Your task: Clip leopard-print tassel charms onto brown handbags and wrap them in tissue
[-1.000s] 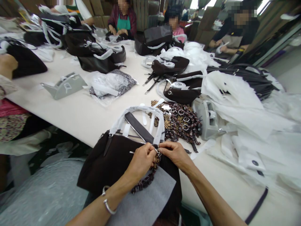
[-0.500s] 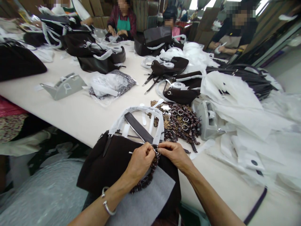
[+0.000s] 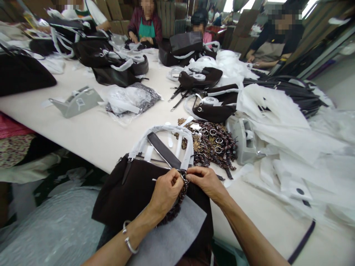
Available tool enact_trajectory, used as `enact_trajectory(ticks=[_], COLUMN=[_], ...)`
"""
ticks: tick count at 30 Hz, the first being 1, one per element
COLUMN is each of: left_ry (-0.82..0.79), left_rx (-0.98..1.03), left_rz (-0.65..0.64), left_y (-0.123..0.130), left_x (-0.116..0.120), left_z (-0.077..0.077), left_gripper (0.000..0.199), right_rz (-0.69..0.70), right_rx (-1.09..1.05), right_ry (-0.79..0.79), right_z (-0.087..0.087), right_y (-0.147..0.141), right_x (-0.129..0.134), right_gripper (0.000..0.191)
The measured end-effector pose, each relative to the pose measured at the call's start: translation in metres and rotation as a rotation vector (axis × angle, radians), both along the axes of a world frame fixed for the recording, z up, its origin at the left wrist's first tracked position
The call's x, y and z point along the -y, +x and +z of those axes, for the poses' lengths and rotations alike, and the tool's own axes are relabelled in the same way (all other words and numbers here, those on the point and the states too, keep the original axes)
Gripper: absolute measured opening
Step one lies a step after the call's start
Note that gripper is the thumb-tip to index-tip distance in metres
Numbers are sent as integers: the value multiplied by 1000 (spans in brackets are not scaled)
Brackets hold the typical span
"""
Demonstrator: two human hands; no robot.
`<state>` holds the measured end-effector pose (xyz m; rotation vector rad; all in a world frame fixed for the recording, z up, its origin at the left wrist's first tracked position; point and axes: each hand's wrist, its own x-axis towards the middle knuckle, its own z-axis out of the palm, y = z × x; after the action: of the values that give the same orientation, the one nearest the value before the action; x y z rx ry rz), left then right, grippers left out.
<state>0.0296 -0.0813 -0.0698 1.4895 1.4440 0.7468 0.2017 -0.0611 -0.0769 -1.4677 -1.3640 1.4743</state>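
A dark brown handbag (image 3: 133, 192) leans at the table's front edge, its handles (image 3: 159, 128) wrapped in white. At the base of its right-hand handle end, my left hand (image 3: 168, 186) pinches the metal clasp of a leopard-print braided charm (image 3: 181, 197), which hangs down the bag's front. Closed in a pinch, my right hand (image 3: 205, 181) meets the same metal hardware from the right; its fingertips nearly touch those of my left. The exact bit of metal in each hand is too small to make out. A grey-white sheet (image 3: 177, 236) lies over the bag's lower front.
Beyond the bag is a heap of leopard-print charms with rings (image 3: 213, 142), beside a grey tape dispenser (image 3: 244, 142). Another dispenser (image 3: 79, 101) stands left, near a plastic-wrapped bundle (image 3: 133, 98). White wrapping sheets (image 3: 288, 125) cover the right side. Several people work across the table.
My left wrist has shifted slightly right, while both hands keep pinching at the same spot on the bag. Across the table, the person at right has lowered their hands.
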Motion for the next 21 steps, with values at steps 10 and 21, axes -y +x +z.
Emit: enact_trajectory(ticks=[10, 21], left_ry=[-142, -179], left_rx=[140, 172], left_rz=[-28, -34], left_y=[-3, -3], left_x=[-9, -12], left_z=[-5, -8], left_gripper=[24, 25], right_rz=[14, -41], right_rx=[-35, 63], right_ry=[-14, 7], right_z=[0, 2], right_y=[4, -4], right_x=[-3, -4], right_gripper=[22, 20])
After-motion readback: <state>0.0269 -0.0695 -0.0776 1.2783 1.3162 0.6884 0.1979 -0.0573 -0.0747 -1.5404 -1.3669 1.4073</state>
